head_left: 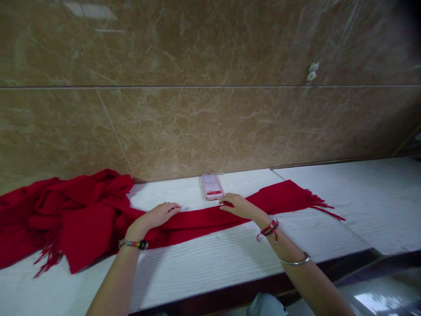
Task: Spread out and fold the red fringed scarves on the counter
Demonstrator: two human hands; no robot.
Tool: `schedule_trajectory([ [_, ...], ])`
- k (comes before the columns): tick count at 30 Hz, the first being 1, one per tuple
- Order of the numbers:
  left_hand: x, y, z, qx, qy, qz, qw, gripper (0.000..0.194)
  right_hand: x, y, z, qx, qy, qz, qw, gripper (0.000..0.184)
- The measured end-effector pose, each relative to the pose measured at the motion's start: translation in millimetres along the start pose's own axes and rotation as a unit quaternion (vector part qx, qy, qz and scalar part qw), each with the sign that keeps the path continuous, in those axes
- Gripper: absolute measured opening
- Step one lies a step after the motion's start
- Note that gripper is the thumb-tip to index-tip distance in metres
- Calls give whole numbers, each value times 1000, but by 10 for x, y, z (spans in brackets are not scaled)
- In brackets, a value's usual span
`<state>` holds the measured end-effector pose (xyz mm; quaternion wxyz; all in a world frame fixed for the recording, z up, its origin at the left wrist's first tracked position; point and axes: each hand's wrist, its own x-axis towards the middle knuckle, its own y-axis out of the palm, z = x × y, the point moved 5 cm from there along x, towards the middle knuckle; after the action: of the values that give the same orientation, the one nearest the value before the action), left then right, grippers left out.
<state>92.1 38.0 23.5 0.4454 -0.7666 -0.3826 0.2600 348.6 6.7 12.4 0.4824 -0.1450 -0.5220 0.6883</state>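
A long red scarf (197, 221) lies stretched along the white wood-grain counter, its fringed end out to the right. My left hand (159, 215) rests on the scarf's upper edge, fingers extended and fairly flat. Further right, my right hand (237, 206) has curled fingers and thumb at the same edge, with red cloth showing between them. The fingertips hide exactly how firmly it is gripped. To the left, more red fabric (87, 215) is heaped in loose folds, with a fringe hanging toward the counter's front.
A phone (212, 187) with its screen lit lies behind the scarf, close to my right fingertips. Brown marbled tile wall (197, 127) rises directly behind the counter (204, 263). The counter's dark front edge (230, 295) runs below my forearms. A small white fixture (312, 71) is on the wall.
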Motion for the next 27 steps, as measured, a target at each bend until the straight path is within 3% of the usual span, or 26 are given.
schedule_trajectory([
  [2, -14, -16, 144, -2, -27, 10, 1000, 31, 11, 55, -70, -29, 15, -10, 999, 25],
  [6, -110, -25, 401, -11, -75, 43, 996, 24, 5, 136, -165, -58, 22, 25, 998, 22],
  [11, -194, -138, 603, 54, -139, -4, 989, 12, 12, 90, -214, -61, 37, 30, 997, 16],
  [17, -224, -358, 644, 108, -155, -108, 976, 16, 25, -9, -317, -41, 61, -43, 996, 15],
  [23, -161, -160, 613, 108, -137, -33, 984, 17, 14, 33, -381, -14, 72, -19, 997, 19],
  [27, -214, -326, 615, 145, -150, -74, 975, 7, 29, 47, -375, -20, 75, -24, 997, 22],
])
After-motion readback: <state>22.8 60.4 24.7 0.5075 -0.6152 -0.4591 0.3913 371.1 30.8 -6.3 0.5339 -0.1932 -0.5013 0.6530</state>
